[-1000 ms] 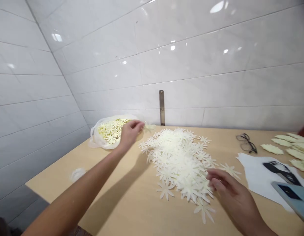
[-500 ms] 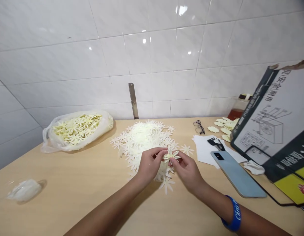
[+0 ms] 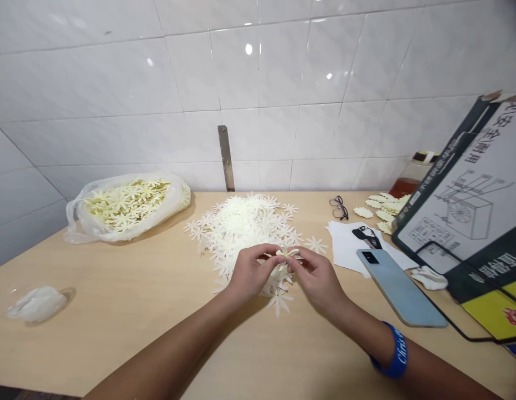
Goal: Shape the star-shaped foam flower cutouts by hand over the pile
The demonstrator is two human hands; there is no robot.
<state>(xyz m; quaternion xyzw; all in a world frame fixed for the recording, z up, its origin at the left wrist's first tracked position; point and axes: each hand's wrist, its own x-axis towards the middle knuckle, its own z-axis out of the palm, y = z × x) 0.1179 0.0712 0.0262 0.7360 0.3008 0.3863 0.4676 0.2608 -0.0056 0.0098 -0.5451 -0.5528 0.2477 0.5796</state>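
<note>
Between my two hands is a pale cream flower cutout with narrow petals, held just above the near side of a pile. My left hand pinches its left side between thumb and fingers. On the other side, my right hand grips it the same way, and the thumbs almost meet. Some of its petals are hidden by my fingers. Behind and below lies a heap of white flower cutouts, with one loose cutout at its front edge.
At left, a plastic bag holds yellowish flower cutouts, and a clear crumpled bag lies nearer. To the right are eyeglasses, white paper, a light blue phone, scalloped cutouts, a jar and a large box.
My left hand has closed onto the left side of the flower cutout, and my hands have come closer together. The whole view has tilted slightly downward.
</note>
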